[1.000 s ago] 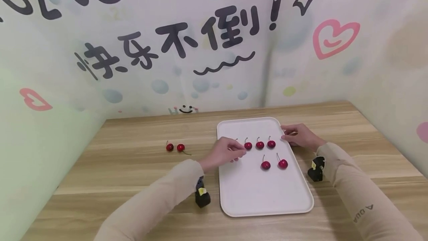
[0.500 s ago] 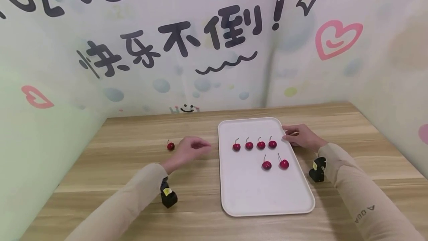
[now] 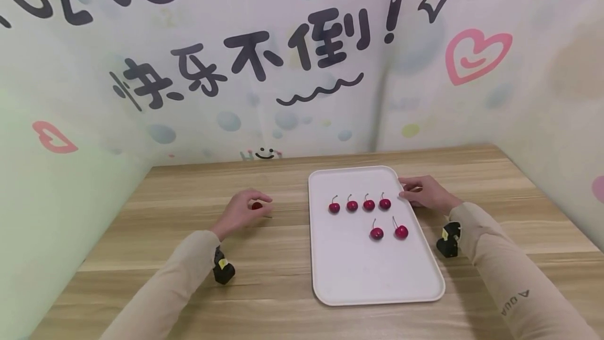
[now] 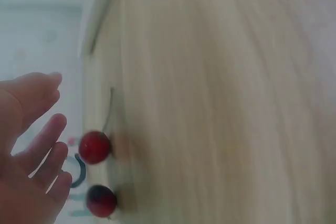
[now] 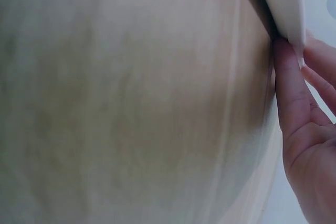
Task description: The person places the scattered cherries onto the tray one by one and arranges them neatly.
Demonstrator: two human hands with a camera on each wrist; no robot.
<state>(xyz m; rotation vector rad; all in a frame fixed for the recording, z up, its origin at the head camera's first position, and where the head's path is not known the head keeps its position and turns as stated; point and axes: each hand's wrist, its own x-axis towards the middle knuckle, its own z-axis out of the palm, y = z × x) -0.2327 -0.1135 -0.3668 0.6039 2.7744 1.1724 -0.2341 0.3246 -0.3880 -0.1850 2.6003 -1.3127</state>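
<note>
My left hand [image 3: 240, 214] hovers over the left of the table, thumb and fingers parted around a red cherry [image 3: 256, 205] without touching it. In the left wrist view that cherry [image 4: 95, 147] has a long stem, and a darker cherry [image 4: 101, 201] lies beside it; the hand [image 4: 34, 145] is apart from both. The head view hides the darker one behind the hand. My right hand [image 3: 426, 193] pinches the right rim of a white tray [image 3: 373, 277]; one digit goes under the rim [image 5: 286, 14] in the right wrist view.
On the tray, a back row of several stemmed cherries [image 3: 352, 206] runs across, with two more cherries [image 3: 376, 233] in front, toward the right. The wooden table [image 3: 264, 287] meets a printed wall covering [image 3: 302, 119] at its back edge.
My left hand has gone left from the tray to the two loose cherries, uncovering the leftmost cherry of the back row. The right hand keeps its hold on the tray rim.
</note>
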